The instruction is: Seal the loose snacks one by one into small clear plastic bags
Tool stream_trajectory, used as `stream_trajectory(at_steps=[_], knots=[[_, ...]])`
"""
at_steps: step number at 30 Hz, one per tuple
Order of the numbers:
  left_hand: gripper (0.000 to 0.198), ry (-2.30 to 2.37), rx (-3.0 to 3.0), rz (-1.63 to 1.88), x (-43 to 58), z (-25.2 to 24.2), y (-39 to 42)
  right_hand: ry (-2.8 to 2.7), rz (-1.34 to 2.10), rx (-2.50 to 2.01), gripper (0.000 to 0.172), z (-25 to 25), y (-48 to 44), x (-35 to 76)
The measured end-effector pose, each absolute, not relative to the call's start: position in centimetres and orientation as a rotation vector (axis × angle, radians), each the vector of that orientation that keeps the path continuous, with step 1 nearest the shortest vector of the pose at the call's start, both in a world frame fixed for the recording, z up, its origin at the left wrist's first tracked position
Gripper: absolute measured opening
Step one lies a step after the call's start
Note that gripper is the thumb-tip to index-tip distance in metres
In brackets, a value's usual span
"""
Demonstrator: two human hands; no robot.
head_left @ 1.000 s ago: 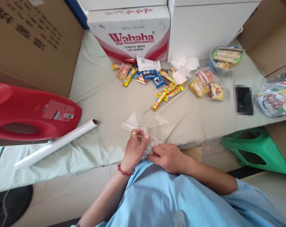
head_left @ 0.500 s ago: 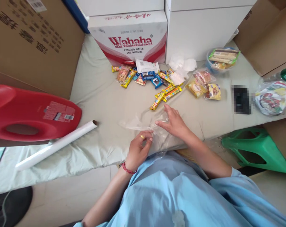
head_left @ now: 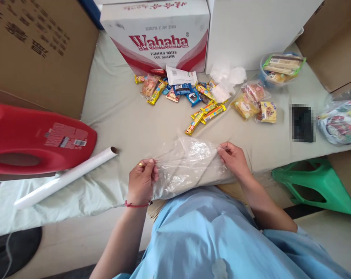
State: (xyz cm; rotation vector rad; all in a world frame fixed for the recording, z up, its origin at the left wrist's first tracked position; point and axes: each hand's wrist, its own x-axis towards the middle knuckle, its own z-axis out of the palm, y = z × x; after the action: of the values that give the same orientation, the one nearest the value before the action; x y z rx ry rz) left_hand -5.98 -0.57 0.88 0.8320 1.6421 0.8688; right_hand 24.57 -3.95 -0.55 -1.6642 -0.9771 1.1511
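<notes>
A clear plastic bag [head_left: 189, 162] is stretched between my two hands at the near edge of the cloth-covered table [head_left: 125, 116]. My left hand [head_left: 142, 178], with a ring and a red bracelet, pinches the bag's left side. On the opposite side, my right hand [head_left: 233, 157] grips the bag's edge between thumb and fingers. Just beyond the bag lie several yellow-wrapped snack bars [head_left: 195, 121]. Behind them is a pile of small wrapped snacks [head_left: 182, 90] with a white packet [head_left: 181, 75] on top.
A white cardboard tube [head_left: 67, 178] and a red plastic jug [head_left: 44, 143] lie at left. Toward the right are white tissue-like wads [head_left: 227, 77], wrapped pastries [head_left: 246, 104], a snack-filled bowl [head_left: 281, 69] and a blurred black object [head_left: 303, 123]. A Wahaha carton [head_left: 160, 38] stands behind.
My hands have moved apart, the left one leftward and the right one rightward. The clear plastic bag, crumpled before, is now spread wide between them. The view has shifted slightly.
</notes>
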Motion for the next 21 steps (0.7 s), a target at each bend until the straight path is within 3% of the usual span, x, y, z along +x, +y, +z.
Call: stream_trajectory(at_steps=[4,7,10,12,15,18,21], knots=[[0.049,1.821,1.021,0.965,-7.9,0.9,-1.0,-1.194,1.107,-1.761,0.030,-0.7,-5.8,25.3],[0.030,2.021,1.438,0.986,-8.6,2.1,-1.6,-1.543,0.849,-1.838,0.024,-0.1,-6.8,25.7],[0.013,1.795,2.063,0.812,-8.3,3.6,-1.5,-1.878,0.443,-1.840,0.040,0.8,-6.8,25.8],[0.022,1.506,2.335,0.648,-7.7,4.0,-0.8,-2.063,0.285,-1.771,0.048,1.3,-6.2,25.5],[0.025,1.357,2.446,0.473,-6.7,3.1,0.6,-2.254,0.228,-1.615,0.036,1.6,-4.6,24.7],[0.033,1.424,2.401,0.477,-5.8,1.0,1.6,-2.215,0.319,-1.533,0.020,1.3,-3.1,23.9],[0.050,1.518,2.381,0.427,-5.2,-1.1,1.6,-1.868,0.541,-1.594,0.023,0.9,-2.3,23.9]])
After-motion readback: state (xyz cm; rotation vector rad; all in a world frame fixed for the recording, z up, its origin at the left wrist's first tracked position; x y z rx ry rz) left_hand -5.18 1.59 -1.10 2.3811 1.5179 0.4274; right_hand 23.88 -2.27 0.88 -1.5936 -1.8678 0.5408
